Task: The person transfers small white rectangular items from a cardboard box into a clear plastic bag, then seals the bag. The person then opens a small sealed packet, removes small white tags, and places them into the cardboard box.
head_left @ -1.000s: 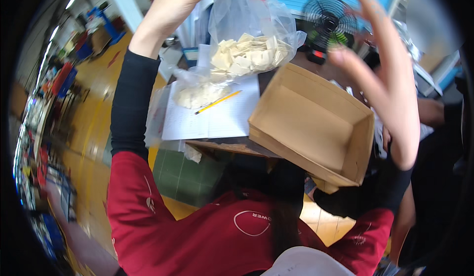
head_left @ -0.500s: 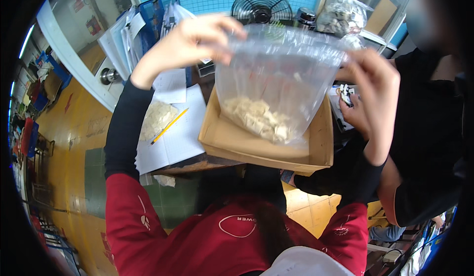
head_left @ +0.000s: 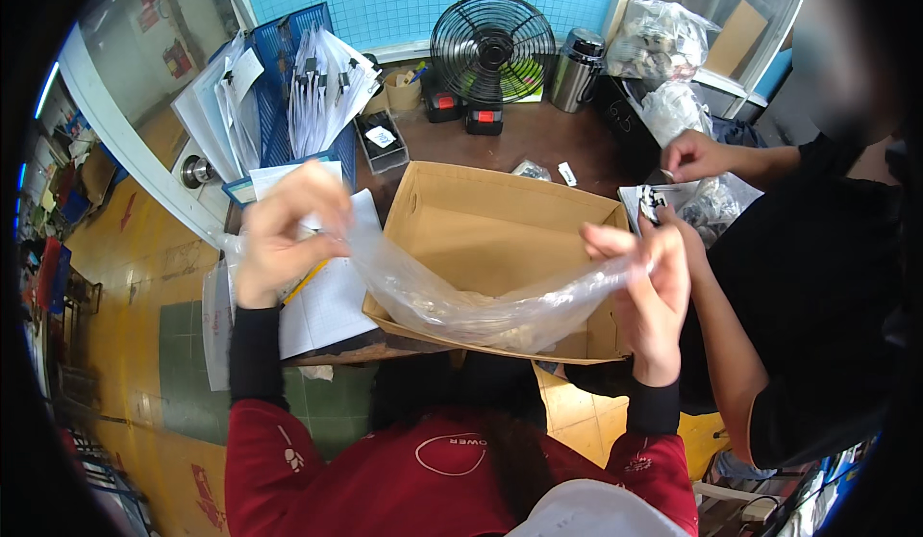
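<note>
A clear plastic bag [head_left: 423,301] sags between my two hands over the near side of a shallow cardboard box [head_left: 481,234]. My left hand [head_left: 288,234], smeared by motion, pinches the bag's left end near the notebook. At the other end, my right hand [head_left: 654,292] is closed on the bag's edge above the box's right side. Pale, off-white pieces [head_left: 514,330] show dimly through the plastic, low in the bag; their kind cannot be made out. The far part of the box floor is bare.
Behind the box stand a black fan [head_left: 493,47] and a steel flask [head_left: 580,71]. Papers in blue file holders [head_left: 322,85] are at left, above an open notebook [head_left: 332,311]. On the right, a co-worker's hands [head_left: 697,157] handle small black-and-white parts beside plastic bags [head_left: 663,42].
Both hands have come down and nearer to me. The bag, held up tall and spread before, now hangs slack and low across the box, uncovering the fan and table behind.
</note>
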